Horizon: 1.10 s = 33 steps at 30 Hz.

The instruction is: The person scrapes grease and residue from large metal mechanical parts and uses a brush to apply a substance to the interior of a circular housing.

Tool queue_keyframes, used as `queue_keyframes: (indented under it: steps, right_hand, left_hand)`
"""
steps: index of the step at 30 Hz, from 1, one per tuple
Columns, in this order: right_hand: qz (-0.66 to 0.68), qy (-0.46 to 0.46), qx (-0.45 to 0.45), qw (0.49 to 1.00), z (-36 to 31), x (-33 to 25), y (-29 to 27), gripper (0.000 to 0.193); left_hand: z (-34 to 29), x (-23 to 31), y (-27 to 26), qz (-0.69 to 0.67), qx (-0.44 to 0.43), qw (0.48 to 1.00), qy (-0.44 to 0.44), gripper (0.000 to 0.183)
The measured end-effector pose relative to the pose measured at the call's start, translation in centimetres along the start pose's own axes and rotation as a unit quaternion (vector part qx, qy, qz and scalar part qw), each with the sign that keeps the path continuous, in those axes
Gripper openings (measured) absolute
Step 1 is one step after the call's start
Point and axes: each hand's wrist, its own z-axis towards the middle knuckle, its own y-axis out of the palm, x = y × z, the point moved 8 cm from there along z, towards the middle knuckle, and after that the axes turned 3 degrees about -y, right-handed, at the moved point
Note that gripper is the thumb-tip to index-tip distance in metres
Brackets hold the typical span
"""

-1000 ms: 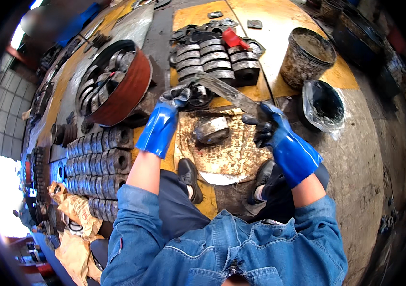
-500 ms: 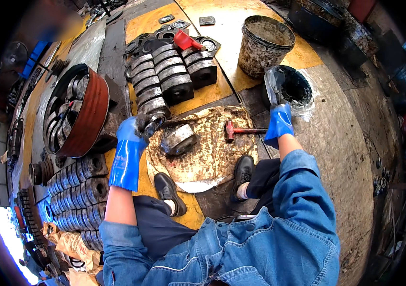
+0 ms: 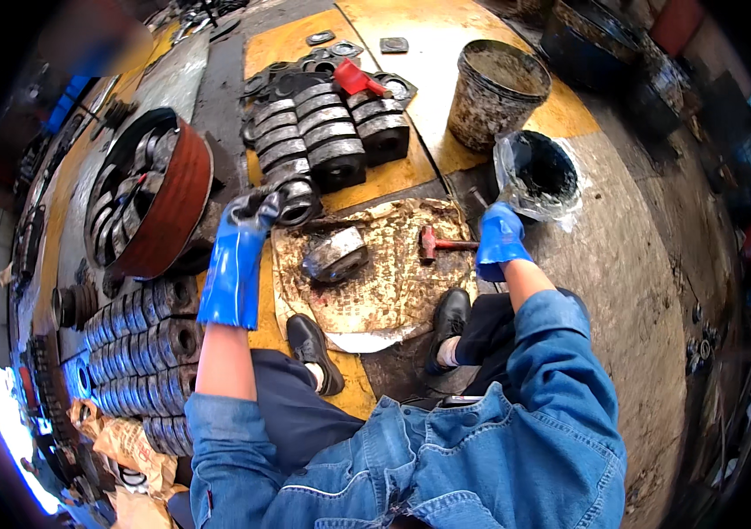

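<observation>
My left hand (image 3: 243,231), in a blue rubber glove blackened at the fingers, is closed beside the near end of the rows of metal blocks. A dark, greasy ring-shaped part (image 3: 298,201) lies against its fingertips; whatever the fingers hold blends into the grease. My right hand (image 3: 500,236), gloved likewise, grips a slim dark tool (image 3: 478,196) whose end sticks out towards the far left. Just beyond that hand stands a plastic-lined bucket of black grease (image 3: 545,172). Between my hands, a metal block (image 3: 336,254) and a red-headed hammer (image 3: 429,244) rest on a stained sack (image 3: 384,300).
Rows of metal blocks (image 3: 331,141) stand ahead, with a red scoop (image 3: 353,78) on top. A crusted bucket (image 3: 494,101) is at the far right. On the left are a rusty drum (image 3: 168,207) of parts and more stacked blocks (image 3: 141,348). Paper bags (image 3: 133,450) lie near left.
My right hand has drawn the tool out of the grease bucket and moved slightly nearer and left. My left hand has shifted slightly, its fingers now further up beside the ring-shaped part.
</observation>
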Motion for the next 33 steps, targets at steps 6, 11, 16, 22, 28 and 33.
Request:
queue_keyframes:
  steps: [6,11,16,22,28,33]
  right_hand:
    - [0.579,-0.106,0.145,0.795,-4.4,-5.3,-17.6,0.014]
    - [0.872,0.021,-0.112,0.476,-6.9,-8.6,-21.4,0.031]
    - [0.91,-0.049,-0.25,0.327,-8.2,-11.8,-20.8,0.046]
    - [0.87,-0.104,-0.164,0.454,-9.6,-13.8,-23.0,0.039]
    - [0.875,-0.116,-0.296,0.365,-10.9,-17.7,-24.0,0.04]
    - [0.881,-0.064,-0.319,0.344,-9.9,-18.3,-22.1,0.041]
  left_hand:
    - [0.7,-2.8,-1.1,-0.392,-0.035,0.906,-0.155,0.035]
    - [-0.4,0.9,1.5,-0.754,-0.112,0.618,-0.191,0.034]
    - [-0.4,4.9,1.6,-0.779,-0.159,0.598,-0.099,0.034]
    - [-1.5,3.9,2.8,-0.786,-0.036,0.568,-0.241,0.032]
    - [-2.4,2.7,3.9,-0.79,-0.047,0.54,-0.287,0.038]
    - [-2.3,1.2,5.7,-0.732,-0.165,0.595,-0.286,0.039]
